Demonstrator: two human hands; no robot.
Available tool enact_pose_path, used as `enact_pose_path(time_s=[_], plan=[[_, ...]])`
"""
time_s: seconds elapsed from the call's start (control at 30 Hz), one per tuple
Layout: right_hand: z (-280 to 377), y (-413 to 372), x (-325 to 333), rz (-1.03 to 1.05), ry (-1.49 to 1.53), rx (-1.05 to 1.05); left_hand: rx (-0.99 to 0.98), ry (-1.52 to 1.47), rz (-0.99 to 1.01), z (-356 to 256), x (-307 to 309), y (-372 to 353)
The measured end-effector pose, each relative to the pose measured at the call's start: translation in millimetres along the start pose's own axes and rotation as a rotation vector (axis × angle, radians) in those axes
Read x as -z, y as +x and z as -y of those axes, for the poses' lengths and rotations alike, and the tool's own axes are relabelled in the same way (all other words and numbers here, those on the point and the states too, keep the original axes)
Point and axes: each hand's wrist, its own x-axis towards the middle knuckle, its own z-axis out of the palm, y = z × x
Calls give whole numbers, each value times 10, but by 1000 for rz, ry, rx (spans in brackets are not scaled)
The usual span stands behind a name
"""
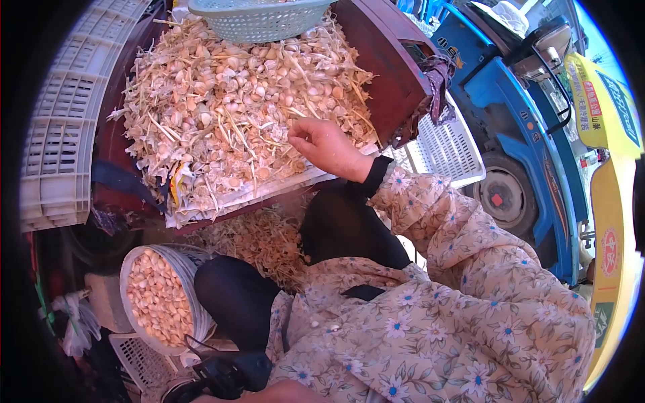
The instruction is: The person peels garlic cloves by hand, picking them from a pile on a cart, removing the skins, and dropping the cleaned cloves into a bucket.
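My right hand (329, 146) hovers over the right part of a wide heap of garlic (235, 101), made up of cloves, dry stalks and papery skins. Its fingers are curled in, thumb against them; anything inside is hidden. At the bottom edge a strip of bare skin (289, 392) shows, apparently my left hand, cut off by the frame with its fingers out of sight. Close to it is a black object (235, 373) that I cannot name. Left of my knee, a tilted white bucket (205, 305) holds many separated garlic cloves (158, 295).
A pale green basket (269, 21) sits on the heap's far side. Plastic crates stand at the left (67, 114) and right (443, 144). Garlic skins (255, 242) litter the ground below. A blue vehicle (531, 154) stands at the right, beside a yellow printed panel (608, 221).
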Motion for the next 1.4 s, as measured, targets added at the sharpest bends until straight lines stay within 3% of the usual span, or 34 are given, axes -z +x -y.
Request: enact_pose_path(time_s=[0.07, 0.17, 0.23, 0.33, 0.43, 0.47, 0.5, 0.6, 0.7, 0.73, 0.83, 0.87, 0.97, 1.0, 1.13, 1.2, 1.3, 1.4], plan=[[-37, 241, 12, -67, -80, 67, 54, -67, -74, -68, -3, 25], [-135, 571, -67, -183, -175, 108, 95, 34, 44, -196, 206, 186], [-173, 741, -153, -240, -217, 145, 61, 68, 114, -182, 343, 193], [-220, 935, -339, -248, -260, 141, 20, -76, 57, 26, 383, 16], [-208, 1045, -462, -251, -396, 129, 127, -408, -93, 79, 504, -84], [-248, 1082, -491, -157, -458, 75, 158, -595, -155, 55, 632, -103], [-262, 1078, -523, -121, -513, 45, 110, -370, -475, 124, 615, -144], [-289, 1072, -519, -53, -607, 35, 164, -439, -759, 601, 815, -340], [-397, 963, -438, -176, -269, 189, 173, -532, -855, 1041, 840, -497], [-383, 893, -371, -157, -278, 203, 175, -570, -866, 1145, 824, -519], [-252, 747, -153, 116, 494, -424, 166, -662, -878, 1382, 789, -495], [-226, 690, -102, 108, 580, -472, 161, -676, -879, 1430, 782, -472], [-279, 602, 11, 100, 775, -505, 128, -687, -839, 1528, 794, -449], [-225, 578, 72, 137, 638, -515, 119, -674, -817, 1570, 801, -449], [-223, 526, 171, 193, 632, -487, 114, -678, -784, 1604, 783, -404], [-163, 452, 151, 176, 647, -460, 92, -707, -864, 1592, 811, -332], [5, 319, 145, 198, 1055, -518, 34, -697, -952, 1624, 1006, -228], [79, 179, 89, 251, 1276, -524, 42, -632, -1110, 1630, 1183, -77]])
